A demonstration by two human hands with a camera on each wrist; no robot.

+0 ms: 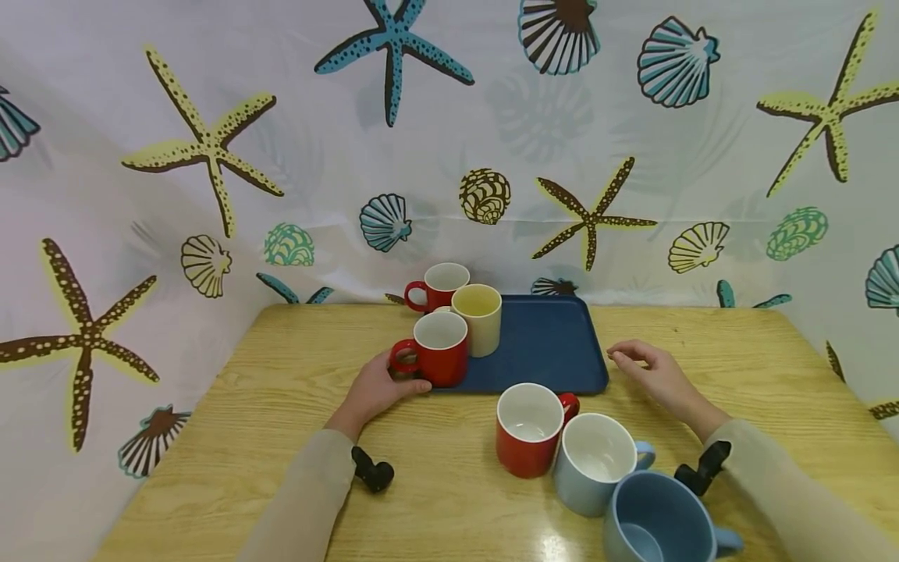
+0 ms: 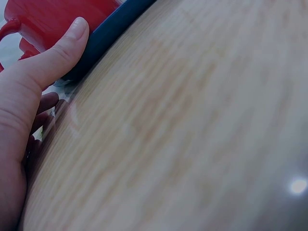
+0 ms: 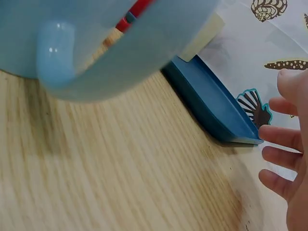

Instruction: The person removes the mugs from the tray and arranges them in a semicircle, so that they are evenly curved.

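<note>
At the front left corner of a dark blue tray (image 1: pixel 548 343), my left hand (image 1: pixel 379 388) lies beside a red mug (image 1: pixel 444 359) with a white inside. Its thumb stretches straight across the mug's lower side and the tray rim in the left wrist view; the other fingers hang loosely bent past the corner. A cream mug (image 1: pixel 481 324) and another red mug (image 1: pixel 435 290) stand behind on the tray's left side. Just off the tray's right edge, my right hand (image 1: pixel 656 380) is raised, its fingers (image 3: pixel 281 137) spread and holding nothing.
In front of the tray stand a red mug (image 1: pixel 528 437), a pale blue mug (image 1: pixel 593 468) and a darker blue mug (image 1: pixel 656 519), close together in a slanting row. Behind the wooden table (image 1: pixel 435 484) hangs a shell-and-starfish cloth (image 1: pixel 435 156).
</note>
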